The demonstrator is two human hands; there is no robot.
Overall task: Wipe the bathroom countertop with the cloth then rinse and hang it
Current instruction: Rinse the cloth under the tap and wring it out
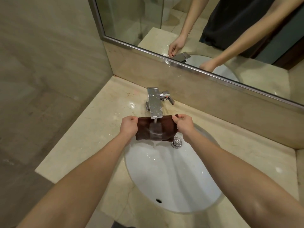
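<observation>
A dark brown cloth [144,129] hangs stretched flat under the chrome faucet [154,102]. Water runs from the spout onto the middle of the cloth and drains off its lower edge into the white sink [172,178]. My left hand [129,126] pinches the cloth's upper left corner. My right hand [185,125] pinches its upper right corner. Both hands hold it over the back of the basin, just in front of the spout. The beige marble countertop [79,145] around the sink is wet, with drops on it.
The faucet lever [169,98] sticks out to the right of the spout. A chrome drain plug [176,143] sits in the basin below the cloth. A framed mirror [197,38] runs along the back wall. A tiled wall [41,63] closes the left side.
</observation>
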